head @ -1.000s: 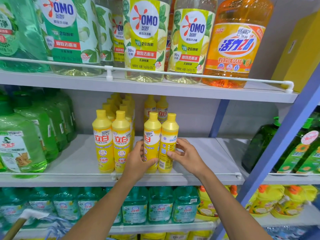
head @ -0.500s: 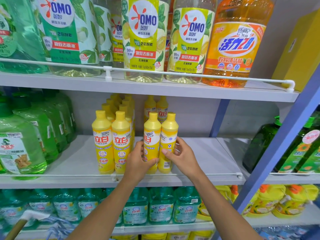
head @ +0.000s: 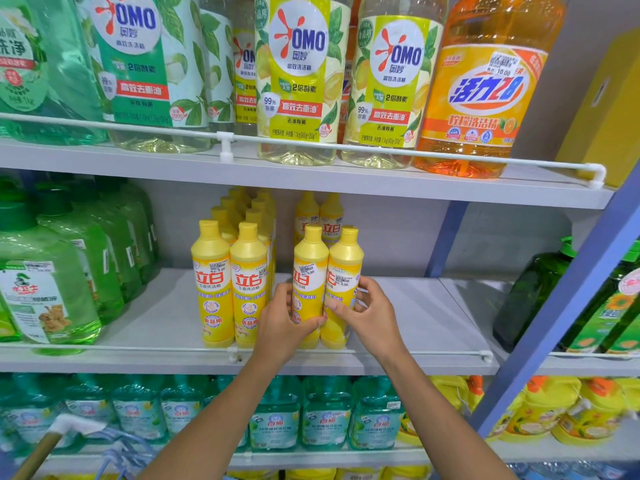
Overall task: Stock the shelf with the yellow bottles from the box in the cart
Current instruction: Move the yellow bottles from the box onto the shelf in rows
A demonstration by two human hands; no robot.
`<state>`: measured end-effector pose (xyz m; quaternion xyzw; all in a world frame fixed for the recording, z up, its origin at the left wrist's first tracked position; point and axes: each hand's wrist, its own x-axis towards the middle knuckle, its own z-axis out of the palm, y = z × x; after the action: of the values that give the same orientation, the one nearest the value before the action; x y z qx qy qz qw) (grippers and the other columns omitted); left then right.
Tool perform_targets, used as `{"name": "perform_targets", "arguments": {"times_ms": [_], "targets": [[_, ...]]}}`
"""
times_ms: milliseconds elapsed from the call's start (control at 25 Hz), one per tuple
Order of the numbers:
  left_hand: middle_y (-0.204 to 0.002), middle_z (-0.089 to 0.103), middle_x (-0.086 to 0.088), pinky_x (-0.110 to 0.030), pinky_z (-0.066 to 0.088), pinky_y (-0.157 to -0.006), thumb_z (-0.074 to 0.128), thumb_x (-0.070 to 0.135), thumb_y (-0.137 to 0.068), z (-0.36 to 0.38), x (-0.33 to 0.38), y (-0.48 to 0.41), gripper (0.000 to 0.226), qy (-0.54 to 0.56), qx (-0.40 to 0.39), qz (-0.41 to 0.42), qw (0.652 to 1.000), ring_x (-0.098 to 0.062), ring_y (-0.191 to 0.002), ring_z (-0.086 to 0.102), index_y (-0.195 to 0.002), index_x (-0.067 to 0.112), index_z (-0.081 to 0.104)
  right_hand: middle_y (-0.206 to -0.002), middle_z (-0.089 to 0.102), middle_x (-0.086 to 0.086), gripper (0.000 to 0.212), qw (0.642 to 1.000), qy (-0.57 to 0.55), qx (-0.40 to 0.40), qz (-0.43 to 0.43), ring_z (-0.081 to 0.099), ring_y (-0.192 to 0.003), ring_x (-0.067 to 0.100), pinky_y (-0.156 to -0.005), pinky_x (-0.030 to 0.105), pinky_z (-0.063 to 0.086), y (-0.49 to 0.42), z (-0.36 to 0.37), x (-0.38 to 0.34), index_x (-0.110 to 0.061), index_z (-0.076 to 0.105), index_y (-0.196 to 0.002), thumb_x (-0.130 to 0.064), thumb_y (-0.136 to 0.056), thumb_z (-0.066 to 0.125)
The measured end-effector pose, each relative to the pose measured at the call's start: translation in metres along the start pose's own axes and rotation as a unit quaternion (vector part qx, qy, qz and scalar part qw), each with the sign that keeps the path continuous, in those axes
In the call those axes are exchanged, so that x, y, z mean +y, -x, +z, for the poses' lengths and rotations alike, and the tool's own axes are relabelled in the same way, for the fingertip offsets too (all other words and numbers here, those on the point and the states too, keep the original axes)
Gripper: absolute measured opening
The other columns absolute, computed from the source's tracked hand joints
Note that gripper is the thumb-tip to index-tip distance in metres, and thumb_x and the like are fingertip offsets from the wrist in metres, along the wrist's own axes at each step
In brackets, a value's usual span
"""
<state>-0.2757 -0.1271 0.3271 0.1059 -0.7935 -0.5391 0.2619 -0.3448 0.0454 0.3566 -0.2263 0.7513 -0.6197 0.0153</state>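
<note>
1. I found the left hand (head: 280, 317) wrapped round the lower body of one yellow bottle (head: 309, 271). The right hand (head: 372, 315) gripped its neighbour (head: 343, 268) the same way.
2. Both bottles stood upright on the middle shelf (head: 433, 317), touching each other, just behind the front rail (head: 398, 353).
3. A gap separated them from the front pair (head: 228, 282) on their left.
4. I judged the low grip from both sides was meant to keep them steady while squaring the labels forward.
5. The neighbour's label appeared partly turned away, so it likely needed correcting.
6. The box and cart were not in view.
</note>
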Motion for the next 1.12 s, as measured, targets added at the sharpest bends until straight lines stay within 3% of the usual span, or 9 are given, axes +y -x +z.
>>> {"name": "perform_targets", "arguments": {"times_ms": [80, 160, 280, 440, 560, 680, 840, 960, 1120], "targets": [[-0.111, 0.071, 0.010, -0.034, 0.062, -0.084, 0.093, 0.040, -0.064, -0.001, 0.000, 0.001, 0.070, 0.017, -0.010, -0.012, 1.000, -0.004, -0.098, 0.070, -0.121, 0.024, 0.055, -0.122, 0.070, -0.011, 0.056, 1.000, 0.002, 0.011, -0.010, 0.066, -0.109, -0.003, -0.088, 0.019, 0.057, -0.003, -0.001, 0.000, -0.017, 0.060, -0.131, -0.022, -0.081, 0.085], [-0.118, 0.071, 0.009, -0.032, 0.060, -0.091, 0.090, 0.034, -0.071, -0.005, 0.000, 0.003, 0.069, 0.042, -0.038, -0.017, 0.998, -0.002, -0.105, 0.068, -0.130, 0.022, 0.056, -0.125, 0.070, -0.007, 0.051, 0.999, -0.008, -0.027, -0.018, 0.067, -0.114, 0.004, -0.096, 0.025, 0.056, -0.006, -0.009, -0.001, -0.013, 0.059, -0.135, -0.013, -0.087, 0.078], [-0.121, 0.071, 0.007, -0.027, 0.057, -0.094, 0.084, 0.020, -0.081, -0.010, 0.001, 0.005, 0.063, 0.035, -0.067, -0.012, 0.997, 0.000, -0.107, 0.067, -0.136, 0.020, 0.055, -0.133, 0.067, -0.005, 0.056, 0.997, -0.022, -0.064, -0.021, 0.064, -0.123, 0.009, -0.101, 0.029, 0.054, -0.006, -0.015, 0.001, -0.014, 0.054, -0.141, -0.017, -0.090, 0.075], [-0.111, 0.072, 0.008, -0.037, 0.062, -0.084, 0.090, 0.029, -0.072, 0.000, 0.002, 0.003, 0.061, 0.023, -0.001, -0.021, 1.000, -0.008, -0.099, 0.071, -0.121, 0.023, 0.056, -0.125, 0.069, -0.011, 0.064, 1.000, 0.008, 0.019, -0.016, 0.066, -0.113, -0.001, -0.095, 0.022, 0.057, 0.001, 0.002, 0.007, -0.020, 0.057, -0.135, -0.029, -0.079, 0.086], [-0.106, 0.069, 0.010, -0.035, 0.061, -0.080, 0.093, 0.035, -0.067, 0.008, 0.005, 0.000, 0.062, 0.001, 0.032, -0.030, 0.999, -0.009, -0.096, 0.069, -0.113, 0.026, 0.052, -0.129, 0.069, -0.007, 0.058, 0.999, -0.010, -0.036, -0.003, 0.066, -0.117, 0.004, -0.100, 0.028, 0.056, -0.007, -0.007, 0.007, -0.015, 0.056, -0.139, -0.018, -0.086, 0.080], [-0.113, 0.070, 0.009, -0.030, 0.060, -0.083, 0.091, 0.038, -0.067, 0.003, 0.000, -0.002, 0.067, 0.022, -0.004, -0.041, 0.999, -0.007, -0.101, 0.069, -0.120, 0.025, 0.054, -0.132, 0.067, -0.013, 0.058, 0.996, 0.010, -0.088, -0.003, 0.062, -0.121, 0.001, -0.098, 0.018, 0.052, -0.006, -0.020, 0.006, -0.019, 0.054, -0.142, -0.022, -0.089, 0.077], [-0.113, 0.071, 0.010, -0.015, 0.056, -0.080, 0.087, 0.017, -0.077, -0.004, -0.001, 0.000, 0.054, -0.019, -0.050, -0.048, 0.997, 0.006, -0.096, 0.067, -0.123, 0.023, 0.057, -0.110, 0.066, -0.021, 0.058, 0.997, 0.078, -0.021, 0.011, 0.060, -0.097, -0.022, -0.077, 0.004, 0.050, 0.005, -0.008, 0.019, -0.023, 0.059, -0.128, -0.025, -0.078, 0.088], [-0.109, 0.070, 0.008, -0.018, 0.056, -0.078, 0.088, 0.018, -0.075, 0.005, 0.003, -0.006, 0.053, -0.062, -0.002, -0.041, 0.997, -0.001, -0.094, 0.067, -0.119, 0.020, 0.059, -0.109, 0.068, -0.013, 0.058, 0.994, 0.111, -0.002, 0.010, 0.063, -0.092, -0.017, -0.082, 0.008, 0.054, -0.005, -0.001, 0.026, -0.018, 0.062, -0.126, -0.027, -0.076, 0.089], [-0.114, 0.071, -0.002, -0.039, 0.059, -0.086, 0.086, 0.021, -0.075, 0.022, -0.004, -0.012, 0.051, -0.094, 0.033, -0.060, 0.993, -0.019, -0.100, 0.068, -0.118, 0.015, 0.058, -0.105, 0.071, -0.008, 0.052, 0.981, 0.189, -0.014, 0.043, 0.067, -0.091, 0.007, -0.069, 0.009, 0.047, -0.013, 0.005, 0.030, -0.019, 0.065, -0.116, -0.042, -0.076, 0.087]]}}
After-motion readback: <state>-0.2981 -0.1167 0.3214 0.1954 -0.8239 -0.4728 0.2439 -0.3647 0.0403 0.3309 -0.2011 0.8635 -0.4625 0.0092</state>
